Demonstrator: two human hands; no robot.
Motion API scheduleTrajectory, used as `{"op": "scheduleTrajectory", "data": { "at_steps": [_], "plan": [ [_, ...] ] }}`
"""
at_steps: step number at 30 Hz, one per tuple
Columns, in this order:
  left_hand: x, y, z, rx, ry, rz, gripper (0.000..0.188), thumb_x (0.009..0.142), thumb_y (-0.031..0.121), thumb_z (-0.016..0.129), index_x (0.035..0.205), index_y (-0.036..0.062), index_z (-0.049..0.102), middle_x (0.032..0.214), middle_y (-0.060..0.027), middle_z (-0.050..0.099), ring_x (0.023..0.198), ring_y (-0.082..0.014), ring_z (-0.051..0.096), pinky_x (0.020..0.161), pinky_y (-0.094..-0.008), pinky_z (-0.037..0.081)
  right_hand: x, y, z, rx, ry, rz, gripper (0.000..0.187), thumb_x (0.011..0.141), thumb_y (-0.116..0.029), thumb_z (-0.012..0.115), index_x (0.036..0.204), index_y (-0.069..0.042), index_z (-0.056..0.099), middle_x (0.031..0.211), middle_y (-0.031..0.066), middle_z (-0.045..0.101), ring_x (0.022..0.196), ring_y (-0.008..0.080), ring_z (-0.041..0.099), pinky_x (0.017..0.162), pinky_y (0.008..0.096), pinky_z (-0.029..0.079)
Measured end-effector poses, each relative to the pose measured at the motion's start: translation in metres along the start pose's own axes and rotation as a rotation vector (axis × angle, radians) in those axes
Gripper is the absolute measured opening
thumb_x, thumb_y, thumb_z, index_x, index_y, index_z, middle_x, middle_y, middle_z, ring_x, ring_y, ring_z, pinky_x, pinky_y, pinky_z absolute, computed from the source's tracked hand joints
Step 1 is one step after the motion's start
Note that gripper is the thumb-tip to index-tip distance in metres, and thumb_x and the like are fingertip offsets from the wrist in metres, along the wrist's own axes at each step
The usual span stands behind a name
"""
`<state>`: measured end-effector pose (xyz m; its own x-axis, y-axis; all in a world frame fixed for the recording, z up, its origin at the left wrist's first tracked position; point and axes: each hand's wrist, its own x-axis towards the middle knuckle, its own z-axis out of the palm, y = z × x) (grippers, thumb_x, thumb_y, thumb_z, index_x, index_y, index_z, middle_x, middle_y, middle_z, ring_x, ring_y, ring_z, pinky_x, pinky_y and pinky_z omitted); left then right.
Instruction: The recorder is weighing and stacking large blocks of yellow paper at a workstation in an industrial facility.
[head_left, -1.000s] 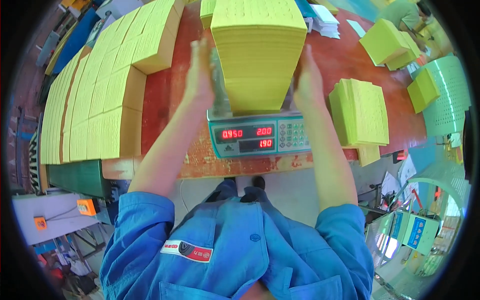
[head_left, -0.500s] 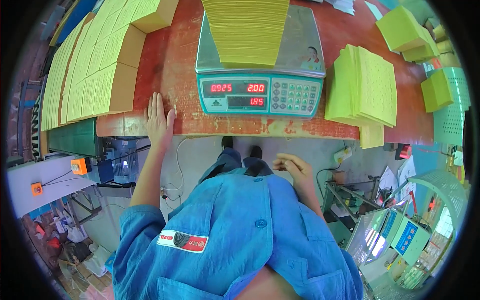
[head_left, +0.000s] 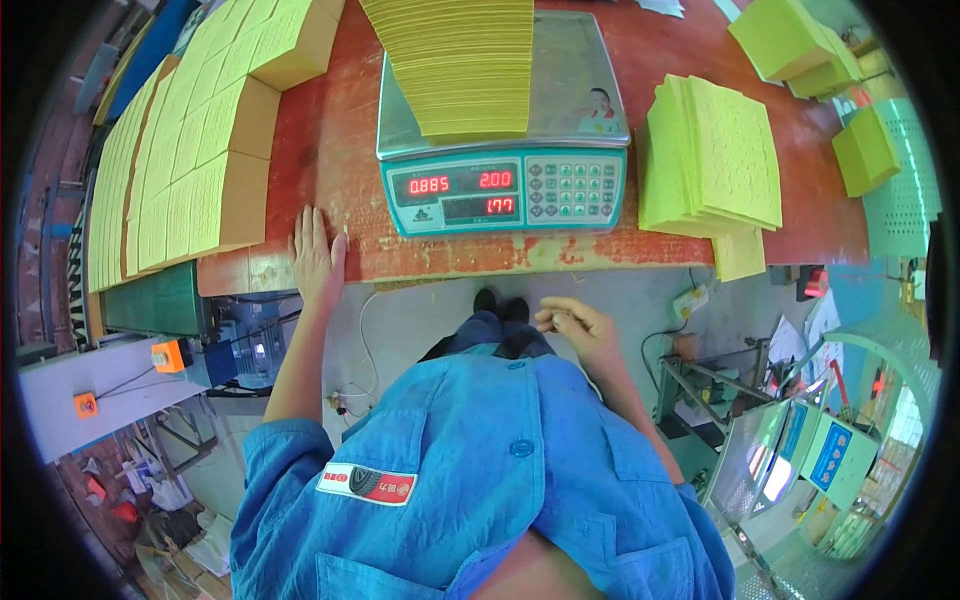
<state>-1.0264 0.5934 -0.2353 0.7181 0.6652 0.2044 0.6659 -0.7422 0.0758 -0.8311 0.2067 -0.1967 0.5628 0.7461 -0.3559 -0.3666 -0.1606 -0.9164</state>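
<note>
My left hand lies flat on the red tabletop by its near edge, fingers stretched out, nothing held. My right hand hangs in front of me below the table edge, its fingers loosely curled and nothing visible in them. Between and beyond the hands stands a teal digital scale with a steel pan and lit red digits. On its pan rests a tall stack of yellow paper sheets, whose top runs out of view. Neither hand touches the scale or this stack.
Rows of yellow paper stacks fill the table's left side. Right of the scale stands another yellow stack, with a piece sticking out over the edge. More yellow blocks lie far right. A metal frame and cables are below the table.
The view has shifted a little. The paper stack leans or sits further left on the pan, and the scale's lit digits have changed. My right hand's fingers are slightly more curled; my left stays flat.
</note>
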Motion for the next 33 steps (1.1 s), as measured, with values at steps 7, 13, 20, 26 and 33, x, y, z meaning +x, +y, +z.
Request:
{"op": "scheduleTrajectory", "data": {
  "at_steps": [7,13,20,26,33],
  "plan": [
    [-0.001,-0.002,-0.003,-0.001,0.011,0.011,0.063,0.096,0.040,0.044,0.144,0.0017,0.036,0.152,-0.0151,0.033,0.142,-0.0301,0.027,0.116,-0.0481,0.018,0.008,0.014,0.038,0.125,-0.072,0.105,0.032,0.095,-0.011,0.054,0.124,0.003,0.058,0.108,0.0116,0.065,0.096,0.0162,0.063,0.086,0.0291,0.050],
    [0.000,-0.008,-0.001,-0.086,0.042,0.013,0.056,0.098,0.035,0.044,0.143,0.0014,0.039,0.150,-0.0160,0.038,0.139,-0.0314,0.033,0.115,-0.0468,0.021,0.020,0.015,0.057,0.076,-0.098,0.149,0.034,0.096,-0.013,0.055,0.126,0.003,0.057,0.110,0.0119,0.064,0.098,0.0163,0.062,0.086,0.0294,0.050],
    [0.014,0.042,-0.046,-1.085,0.201,-0.235,0.038,0.100,0.013,0.044,0.133,-0.0036,0.048,0.134,-0.0176,0.052,0.128,-0.0261,0.047,0.107,-0.0362,0.036,0.008,0.022,0.046,-0.003,0.010,0.119,0.033,0.095,-0.015,0.058,0.124,0.001,0.059,0.106,0.0108,0.068,0.095,0.0139,0.063,0.085,0.0284,0.051],
    [0.003,0.154,-0.120,-1.001,0.015,0.193,0.031,0.097,0.008,0.042,0.119,-0.0041,0.060,0.117,-0.0157,0.062,0.107,-0.0225,0.061,0.096,-0.0354,0.046,-0.007,0.034,0.017,-0.062,0.069,-0.011,0.033,0.093,-0.022,0.059,0.119,-0.001,0.062,0.098,0.0077,0.069,0.088,0.0132,0.062,0.078,0.0288,0.050],
    [0.019,0.346,-0.160,-1.010,-0.022,0.838,0.027,0.074,-0.009,0.063,0.100,-0.0037,0.063,0.102,-0.0189,0.067,0.089,-0.0284,0.067,0.076,-0.0320,0.053,-0.045,0.039,-0.068,0.099,0.113,-0.037,0.033,0.093,-0.019,0.060,0.119,0.000,0.061,0.102,0.0096,0.068,0.090,0.0127,0.062,0.079,0.0285,0.051]
  ]
}}
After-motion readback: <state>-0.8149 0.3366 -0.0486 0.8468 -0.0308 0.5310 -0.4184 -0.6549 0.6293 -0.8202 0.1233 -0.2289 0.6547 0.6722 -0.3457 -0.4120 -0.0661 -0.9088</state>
